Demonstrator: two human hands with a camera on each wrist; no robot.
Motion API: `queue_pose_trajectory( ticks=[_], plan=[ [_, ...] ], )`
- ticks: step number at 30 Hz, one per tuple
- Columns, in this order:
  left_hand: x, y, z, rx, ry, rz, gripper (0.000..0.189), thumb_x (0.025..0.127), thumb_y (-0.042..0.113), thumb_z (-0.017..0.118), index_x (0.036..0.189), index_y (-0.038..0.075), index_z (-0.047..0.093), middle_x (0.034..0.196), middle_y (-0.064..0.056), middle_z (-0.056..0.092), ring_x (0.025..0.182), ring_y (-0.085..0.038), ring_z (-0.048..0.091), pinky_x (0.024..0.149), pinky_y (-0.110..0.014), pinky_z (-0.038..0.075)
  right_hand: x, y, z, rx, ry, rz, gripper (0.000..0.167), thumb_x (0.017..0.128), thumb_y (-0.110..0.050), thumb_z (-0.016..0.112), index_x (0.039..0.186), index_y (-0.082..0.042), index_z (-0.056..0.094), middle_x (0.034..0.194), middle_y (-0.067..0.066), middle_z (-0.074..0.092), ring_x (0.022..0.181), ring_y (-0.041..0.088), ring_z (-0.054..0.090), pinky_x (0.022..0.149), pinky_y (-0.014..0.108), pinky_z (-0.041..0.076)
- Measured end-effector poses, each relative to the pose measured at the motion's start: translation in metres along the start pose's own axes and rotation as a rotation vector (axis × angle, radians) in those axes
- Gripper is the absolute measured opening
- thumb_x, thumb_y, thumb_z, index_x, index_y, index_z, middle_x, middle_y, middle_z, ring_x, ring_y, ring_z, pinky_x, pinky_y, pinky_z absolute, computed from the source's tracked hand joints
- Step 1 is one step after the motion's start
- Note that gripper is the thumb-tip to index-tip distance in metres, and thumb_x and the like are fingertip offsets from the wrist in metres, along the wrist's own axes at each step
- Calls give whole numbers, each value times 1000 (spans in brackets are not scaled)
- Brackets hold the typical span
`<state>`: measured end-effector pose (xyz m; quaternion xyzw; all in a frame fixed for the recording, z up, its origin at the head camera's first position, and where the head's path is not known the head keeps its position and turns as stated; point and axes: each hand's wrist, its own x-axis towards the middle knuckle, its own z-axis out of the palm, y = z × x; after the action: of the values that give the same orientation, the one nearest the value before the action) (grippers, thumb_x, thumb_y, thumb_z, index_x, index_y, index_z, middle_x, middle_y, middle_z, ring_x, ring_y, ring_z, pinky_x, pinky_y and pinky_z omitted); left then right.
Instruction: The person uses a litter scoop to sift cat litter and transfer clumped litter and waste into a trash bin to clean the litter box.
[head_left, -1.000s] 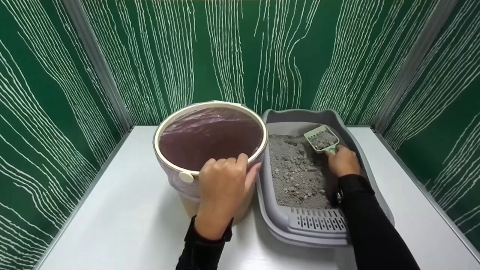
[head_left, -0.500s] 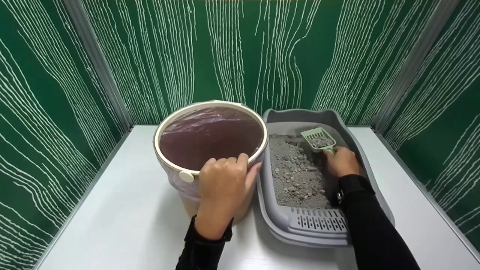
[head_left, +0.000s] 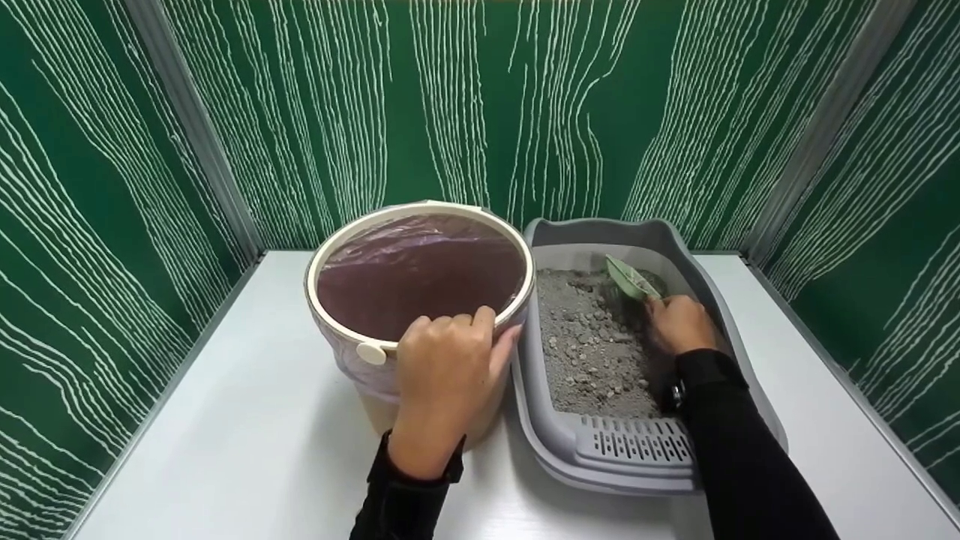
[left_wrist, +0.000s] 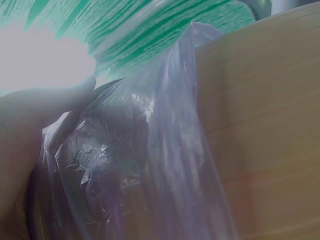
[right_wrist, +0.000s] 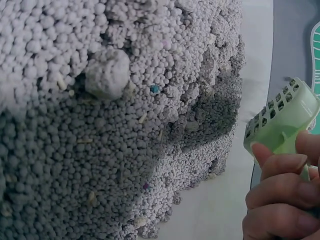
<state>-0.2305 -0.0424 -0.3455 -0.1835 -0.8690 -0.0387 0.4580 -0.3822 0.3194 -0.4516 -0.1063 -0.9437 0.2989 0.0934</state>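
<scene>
In the head view my left hand grips the cream rim of a trash bin, fingers curled over its front edge. A translucent purplish bag lines the bin and hangs down outside, seen closer as crinkled plastic in the left wrist view. My right hand holds a green litter scoop by its handle, over the far right of a grey litter box. The scoop is tilted on its side above the litter; in the right wrist view, grains show in its slots.
Bin and litter box stand side by side on a white table. Green panels with white lines enclose the back and sides, joined by grey posts. A slotted step forms the box's front.
The scoop has tilted from nearly level onto its side, and the litter in it has dwindled. My right hand has shifted slightly left. The left hand stays on the bin rim.
</scene>
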Motion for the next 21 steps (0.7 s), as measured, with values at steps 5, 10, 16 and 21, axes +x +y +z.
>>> queue_pose_trajectory(
  ticks=[5, 10, 16, 21],
  plan=[
    [0, 0, 2, 6, 15, 1, 42, 94, 48, 79, 74, 15, 62, 58, 1, 61, 48, -19, 58, 51, -33, 42, 0, -2, -1, -10, 6, -8, 55, 113, -35, 44, 114, 12, 73, 121, 37, 68, 115, 55, 64, 98, 64, 49],
    [0, 0, 3, 13, 32, 4, 41, 92, 47, 81, 75, 14, 62, 60, 1, 63, 50, -20, 60, 52, -34, 43, -2, -2, 0, -39, 26, -27, 52, 113, -35, 47, 123, 9, 73, 125, 34, 69, 116, 54, 65, 99, 65, 49],
    [0, 0, 3, 18, 24, 5, 41, 93, 48, 80, 75, 15, 62, 59, 2, 62, 49, -19, 60, 51, -34, 42, -2, -1, 0, -62, 47, -30, 48, 111, -32, 54, 129, 9, 68, 129, 35, 66, 120, 55, 63, 100, 65, 48],
    [0, 0, 2, 13, 18, 3, 41, 93, 47, 79, 75, 15, 62, 58, 3, 61, 49, -19, 59, 51, -34, 41, -1, 0, 0, -55, 53, -41, 49, 107, -29, 61, 138, 8, 62, 136, 35, 63, 125, 56, 60, 103, 65, 47]
  ],
)
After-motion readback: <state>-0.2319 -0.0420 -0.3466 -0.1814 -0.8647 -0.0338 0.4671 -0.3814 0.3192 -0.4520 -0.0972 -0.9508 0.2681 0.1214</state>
